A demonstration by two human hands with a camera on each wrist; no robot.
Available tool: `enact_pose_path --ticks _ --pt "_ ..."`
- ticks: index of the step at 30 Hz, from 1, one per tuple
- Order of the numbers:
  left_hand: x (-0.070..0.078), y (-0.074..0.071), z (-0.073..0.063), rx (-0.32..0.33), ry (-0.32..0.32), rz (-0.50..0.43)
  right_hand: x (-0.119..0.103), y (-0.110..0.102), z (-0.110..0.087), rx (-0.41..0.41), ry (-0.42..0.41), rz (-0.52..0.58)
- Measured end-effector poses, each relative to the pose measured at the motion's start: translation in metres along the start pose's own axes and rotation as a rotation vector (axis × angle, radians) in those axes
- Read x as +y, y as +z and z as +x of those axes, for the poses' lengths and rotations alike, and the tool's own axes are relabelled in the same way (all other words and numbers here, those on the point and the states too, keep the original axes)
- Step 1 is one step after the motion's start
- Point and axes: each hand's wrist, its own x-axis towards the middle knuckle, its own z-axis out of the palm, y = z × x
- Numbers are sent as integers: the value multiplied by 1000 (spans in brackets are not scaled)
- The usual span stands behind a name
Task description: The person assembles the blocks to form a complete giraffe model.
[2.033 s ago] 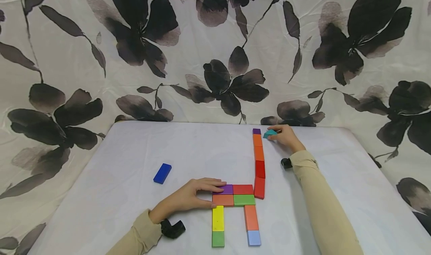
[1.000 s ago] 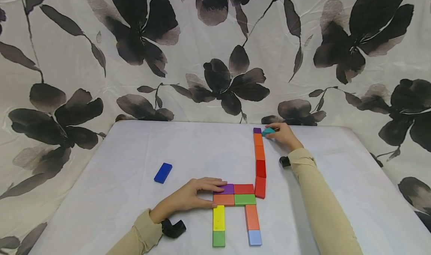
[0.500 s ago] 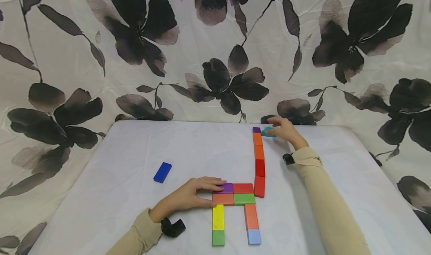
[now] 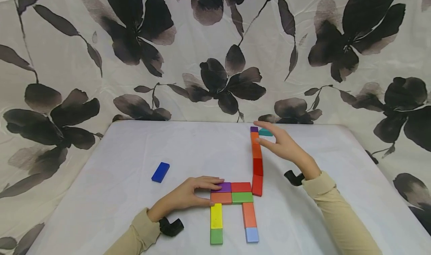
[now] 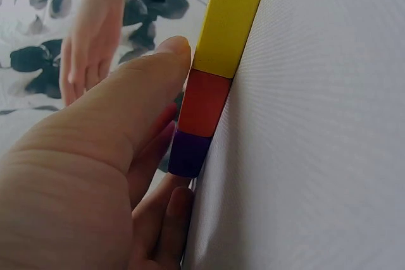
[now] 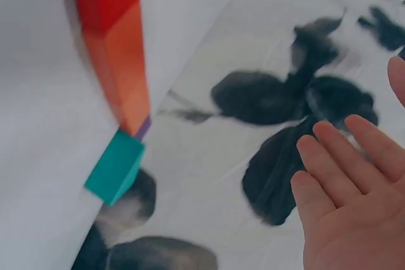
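My left hand [image 4: 185,195] lies at the left end of the block figure, its fairly straight fingers over the purple block [image 4: 225,187]. Its thumb touches near the corner where the coral block [image 4: 220,198] meets the yellow block [image 4: 216,215]; the left wrist view shows the thumb tip [image 5: 174,47] against this edge. My right hand [image 4: 283,142] is spread and holds nothing, raised over the far end of the block column. A teal triangular block [image 4: 266,132] stands beside the small purple block [image 4: 254,129] there; in the right wrist view the teal block [image 6: 116,166] is apart from the fingers.
The column runs down through orange blocks [image 4: 256,151] and red blocks [image 4: 257,185] to the red [image 4: 241,187] and green [image 4: 241,197] blocks. Legs end in a green block [image 4: 216,236] and a light blue block [image 4: 251,234]. A blue block [image 4: 160,172] lies apart, left.
My right hand brought the teal block left against the column's top, let it go, then opened and drew back toward me. The left hand has stayed in place.
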Motion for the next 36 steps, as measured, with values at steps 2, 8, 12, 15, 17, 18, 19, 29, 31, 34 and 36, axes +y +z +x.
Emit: enact_pose_path --ticks 2,8,12,15,17,18,19,29,31,34,36 --pt "0 0 0 3 2 -7 -12 7 -12 -20 -40 15" --pt "2 -3 0 16 -5 -38 -33 34 -45 -140 -81 61" --pt "9 -11 -3 41 -59 -60 -36 49 -62 -221 -74 90" --pt "16 -21 -11 82 -93 -50 -35 57 -70 -287 -43 117" --pt "18 -30 -19 118 -90 -18 -34 61 -73 -333 -29 125" --pt "19 -35 -23 138 -80 -3 -33 62 -75 -356 -24 126" --pt "20 -40 -28 160 -69 11 -32 64 -75 -376 -23 126" --pt "-8 -88 -68 377 -120 181 -29 73 -78 -474 6 66" --pt "-15 -93 -72 370 -135 200 -29 75 -78 -483 4 57" --pt "-23 -97 -77 334 -122 226 -29 76 -79 -487 2 50" --pt "-26 -99 -79 308 -101 236 -29 76 -79 -487 2 46"
